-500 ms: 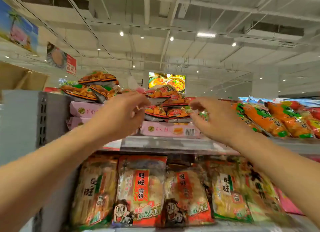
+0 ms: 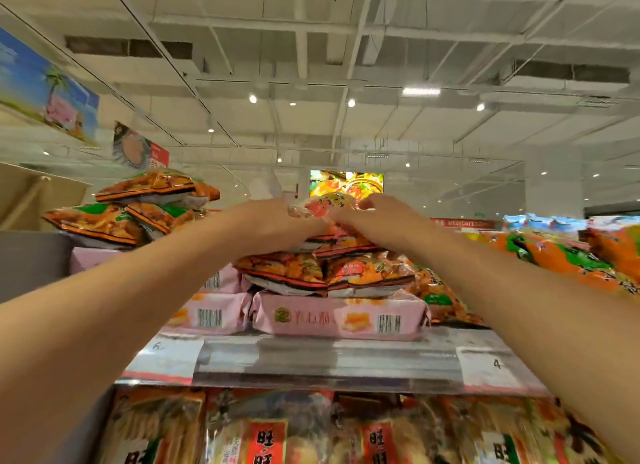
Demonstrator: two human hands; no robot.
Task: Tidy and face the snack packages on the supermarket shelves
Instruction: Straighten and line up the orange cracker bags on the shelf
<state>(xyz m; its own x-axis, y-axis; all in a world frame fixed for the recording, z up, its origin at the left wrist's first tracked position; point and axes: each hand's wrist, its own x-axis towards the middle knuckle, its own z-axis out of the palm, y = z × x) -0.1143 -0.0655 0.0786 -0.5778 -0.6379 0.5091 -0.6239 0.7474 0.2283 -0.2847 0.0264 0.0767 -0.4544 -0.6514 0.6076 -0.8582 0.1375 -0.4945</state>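
Top shelf (image 2: 329, 361), metal front edge with price labels (image 2: 162, 356): pink boxed packs (image 2: 337, 316) lie directly on it, orange-green snack bags (image 2: 554, 259) at right. Lower shelf: upright rice-cracker bags (image 2: 266, 432).

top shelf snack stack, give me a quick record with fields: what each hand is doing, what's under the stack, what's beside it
left hand: grips the top orange and red crinkly plastic snack bag from its left side
right hand: grips the same bag from its right side
stack: more orange snack bags lie beneath the gripped one
under stack: flat pink wrapped boxes with barcodes
left of stack: loose pile of orange bags with green print
right of stack: orange and green bags
support: grey metal top shelf, price tags on its edge
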